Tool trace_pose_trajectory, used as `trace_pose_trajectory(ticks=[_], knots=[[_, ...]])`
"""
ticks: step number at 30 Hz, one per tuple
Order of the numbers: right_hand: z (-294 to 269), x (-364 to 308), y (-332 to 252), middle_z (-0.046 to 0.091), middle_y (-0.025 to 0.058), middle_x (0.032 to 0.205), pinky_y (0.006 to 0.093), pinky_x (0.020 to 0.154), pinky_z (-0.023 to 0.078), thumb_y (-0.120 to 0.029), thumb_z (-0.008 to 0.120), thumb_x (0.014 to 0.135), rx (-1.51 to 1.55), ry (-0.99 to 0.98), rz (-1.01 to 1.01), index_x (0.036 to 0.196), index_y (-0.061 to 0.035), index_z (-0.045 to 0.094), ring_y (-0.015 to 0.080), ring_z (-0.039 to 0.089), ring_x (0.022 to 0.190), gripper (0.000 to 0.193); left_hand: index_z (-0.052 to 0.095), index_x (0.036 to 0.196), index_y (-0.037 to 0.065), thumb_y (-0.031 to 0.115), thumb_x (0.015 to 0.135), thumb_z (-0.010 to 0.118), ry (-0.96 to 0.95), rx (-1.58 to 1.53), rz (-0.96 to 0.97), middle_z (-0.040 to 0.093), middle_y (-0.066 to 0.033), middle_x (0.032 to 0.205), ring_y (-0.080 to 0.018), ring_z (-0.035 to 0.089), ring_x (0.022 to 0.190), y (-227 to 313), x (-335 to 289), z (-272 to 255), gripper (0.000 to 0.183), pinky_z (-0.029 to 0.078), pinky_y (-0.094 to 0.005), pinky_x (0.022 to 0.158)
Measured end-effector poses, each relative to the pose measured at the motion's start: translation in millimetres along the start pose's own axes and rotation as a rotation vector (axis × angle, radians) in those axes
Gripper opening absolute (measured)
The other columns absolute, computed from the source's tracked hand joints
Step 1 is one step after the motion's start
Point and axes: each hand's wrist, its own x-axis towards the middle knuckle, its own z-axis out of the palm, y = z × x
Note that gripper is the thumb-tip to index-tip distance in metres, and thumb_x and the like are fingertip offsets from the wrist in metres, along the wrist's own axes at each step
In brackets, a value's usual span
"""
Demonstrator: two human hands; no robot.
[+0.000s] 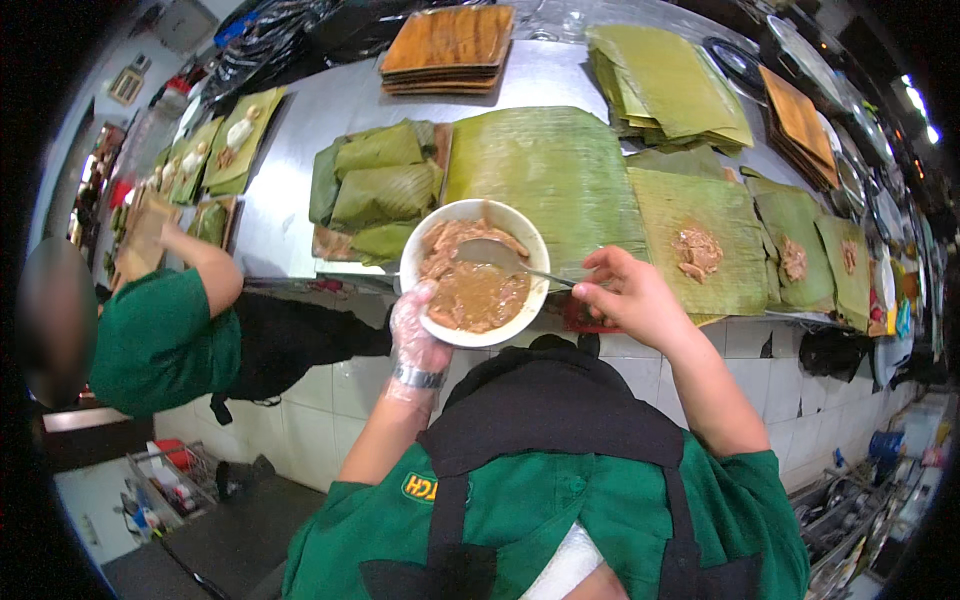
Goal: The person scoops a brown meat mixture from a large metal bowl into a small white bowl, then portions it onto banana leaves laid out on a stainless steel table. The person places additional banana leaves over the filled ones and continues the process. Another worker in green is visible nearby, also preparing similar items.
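Note:
A white bowl (475, 339) of meat chunks in brown sauce (490, 300) is held up at the table's near edge. My left hand (415, 335), in a clear plastic glove, grips it from its lower left side. Bare fingers of my right hand (625, 295) pinch the handle of a metal spoon (488, 252), whose head rests in the sauce. Just beyond the bowl lies a large green leaf sheet (540, 165). Folded leaf parcels (385, 195) are piled on a board to its left. On the right, a leaf (720, 205) carries a mound of meat (698, 250).
More leaves with meat (792, 258) continue rightward along the metal table (552, 80). Farther back are stacked wooden plates (448, 40), a leaf pile (670, 85) and more wooden plates (798, 115). A co-worker in green (165, 345) stands at left, near filled leaves (243, 140).

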Motion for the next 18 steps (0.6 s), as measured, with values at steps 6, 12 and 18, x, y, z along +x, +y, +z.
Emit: trace_pose_trajectory(ticks=[6,12,18], knots=[[-5,0,-26,0.065,0.0193,0.086,0.0436,0.071,0.051,-0.011,0.059,0.084,-0.745,-0.035,-0.318,0.112,-0.0058,0.062,0.0376,0.063,0.079,0.028,0.044,0.129,-0.005,0.018,0.081,0.057,0.014,0.044,0.064,0.056,-0.0174,0.122,-0.0300,0.057,0.110,-21,10,6,0.055,0.045,-0.0430,0.098],[-26,5,-36,0.064,0.0187,0.080,0.0464,0.065,0.050,-0.007,0.053,0.083,-0.946,0.150,-0.333,0.112,-0.0089,0.065,0.0373,0.063,0.074,0.031,0.042,0.130,-0.006,0.014,0.077,0.057,-0.052,0.046,0.046,0.054,-0.0186,0.125,-0.0303,0.055,0.115,-22,17,17,0.059,0.044,-0.0427,0.101],[-17,40,-13,0.050,0.0045,0.056,0.0317,0.050,0.042,-0.006,0.054,0.087,-0.273,-0.174,0.116,0.119,-0.0033,0.062,0.0160,0.051,0.052,0.033,0.043,0.129,-0.003,0.011,0.075,0.059,-0.097,0.103,-0.010,0.055,-0.0153,0.121,-0.0271,0.056,0.111,-30,28,32,0.059,0.045,-0.0401,0.098]])
